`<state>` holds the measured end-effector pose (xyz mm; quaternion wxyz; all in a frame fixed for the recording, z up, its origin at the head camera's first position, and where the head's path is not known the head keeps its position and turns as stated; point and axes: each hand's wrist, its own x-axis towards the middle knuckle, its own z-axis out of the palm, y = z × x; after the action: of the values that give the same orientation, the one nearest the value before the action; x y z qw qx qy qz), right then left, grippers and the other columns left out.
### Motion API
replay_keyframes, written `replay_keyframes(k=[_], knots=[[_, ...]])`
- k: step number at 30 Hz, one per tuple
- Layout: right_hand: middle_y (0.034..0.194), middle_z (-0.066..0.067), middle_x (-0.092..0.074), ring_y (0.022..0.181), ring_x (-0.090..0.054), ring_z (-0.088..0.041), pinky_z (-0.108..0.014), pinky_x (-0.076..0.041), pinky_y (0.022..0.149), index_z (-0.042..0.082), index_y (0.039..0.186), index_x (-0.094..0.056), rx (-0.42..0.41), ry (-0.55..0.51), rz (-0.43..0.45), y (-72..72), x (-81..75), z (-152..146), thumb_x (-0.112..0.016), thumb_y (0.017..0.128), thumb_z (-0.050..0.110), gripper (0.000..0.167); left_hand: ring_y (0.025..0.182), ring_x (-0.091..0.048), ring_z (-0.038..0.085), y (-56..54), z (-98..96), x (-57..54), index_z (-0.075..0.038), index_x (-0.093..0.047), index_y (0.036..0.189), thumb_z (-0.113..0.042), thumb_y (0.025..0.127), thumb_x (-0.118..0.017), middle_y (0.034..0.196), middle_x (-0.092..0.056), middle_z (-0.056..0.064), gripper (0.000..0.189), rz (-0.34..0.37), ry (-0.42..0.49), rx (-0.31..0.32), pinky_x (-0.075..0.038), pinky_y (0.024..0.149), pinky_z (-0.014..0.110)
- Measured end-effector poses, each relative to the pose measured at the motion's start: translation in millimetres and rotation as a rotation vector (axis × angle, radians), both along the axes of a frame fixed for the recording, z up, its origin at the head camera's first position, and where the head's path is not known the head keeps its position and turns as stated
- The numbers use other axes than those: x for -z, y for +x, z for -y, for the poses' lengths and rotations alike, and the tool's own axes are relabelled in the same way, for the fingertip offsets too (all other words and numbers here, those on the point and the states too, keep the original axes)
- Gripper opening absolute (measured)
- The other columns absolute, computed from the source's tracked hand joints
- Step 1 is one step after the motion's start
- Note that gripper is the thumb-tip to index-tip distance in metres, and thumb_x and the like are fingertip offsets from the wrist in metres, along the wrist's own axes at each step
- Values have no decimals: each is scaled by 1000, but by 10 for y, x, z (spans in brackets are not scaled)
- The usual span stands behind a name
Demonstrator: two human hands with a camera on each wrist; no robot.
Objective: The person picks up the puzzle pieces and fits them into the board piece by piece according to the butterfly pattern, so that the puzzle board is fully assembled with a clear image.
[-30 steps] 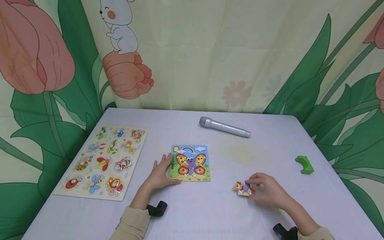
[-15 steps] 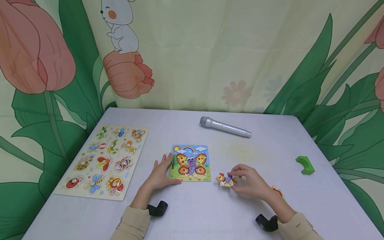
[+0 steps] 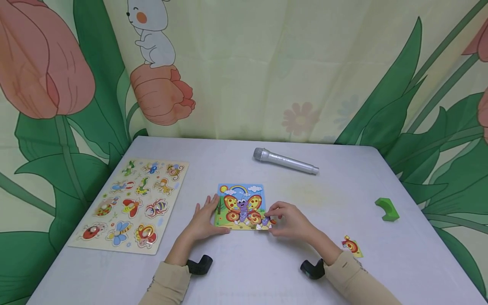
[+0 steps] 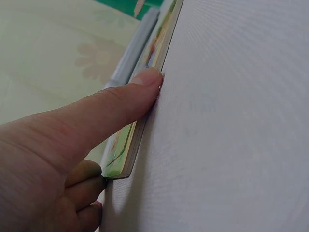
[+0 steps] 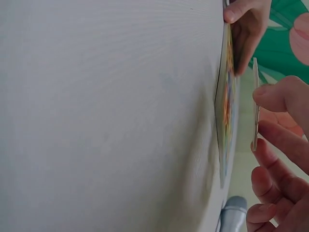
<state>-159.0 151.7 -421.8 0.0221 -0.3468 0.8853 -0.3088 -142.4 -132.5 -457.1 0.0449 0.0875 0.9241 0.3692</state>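
Observation:
A small square butterfly puzzle board [image 3: 239, 199] lies flat at the middle of the table. My left hand [image 3: 204, 220] rests at its near-left corner, thumb along the near edge, the other fingers at the left side. In the left wrist view, the thumb [image 4: 120, 104] presses against the board's edge. My right hand [image 3: 292, 221] pinches a thin butterfly puzzle piece [image 3: 264, 221] over the near-right corner of the board. Edge-on in the right wrist view, this piece [image 5: 256, 108] is held between thumb and fingers, apart from the board.
Another puzzle piece [image 3: 352, 246] lies by my right forearm. A larger insect puzzle board [image 3: 164, 218] is on the left. A silver toy microphone [image 3: 286, 161] lies toward the back, and a green arch-shaped block [image 3: 387, 210] at the right.
My right hand has carried the puzzle piece leftward and away from me, up to the board. The other piece has come into view behind it. My left hand stays in place.

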Motion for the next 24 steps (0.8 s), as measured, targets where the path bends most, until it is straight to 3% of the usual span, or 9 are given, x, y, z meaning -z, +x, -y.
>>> replay_keyframes(k=[10, 17, 24], knots=[[97, 1, -58, 75, -49, -14, -21, -42, 60, 9, 98, -72, -9, 43, 1, -138, 3, 297, -78, 68, 17, 31, 138, -7, 30, 6, 5, -7, 0, -24, 143, -35, 62, -83, 149, -21, 14, 106, 0, 9, 2, 6, 109, 51], [98, 2, -59, 89, -52, -14, -30, -45, 77, 11, 97, -73, -14, 90, 41, -195, 22, 452, -76, 70, 18, 29, 138, -7, 30, 0, 1, -6, 0, -23, 143, -37, 62, -82, 149, -20, 14, 107, 6, 0, 6, 5, 109, 51], [100, 0, -59, 92, -52, -15, -30, -46, 79, 9, 98, -72, -27, 101, 66, -202, -7, 555, -75, 71, 17, 29, 138, -7, 31, -4, 4, 1, 1, -23, 143, -37, 63, -82, 149, -20, 15, 106, 6, 0, 7, 5, 109, 51]])
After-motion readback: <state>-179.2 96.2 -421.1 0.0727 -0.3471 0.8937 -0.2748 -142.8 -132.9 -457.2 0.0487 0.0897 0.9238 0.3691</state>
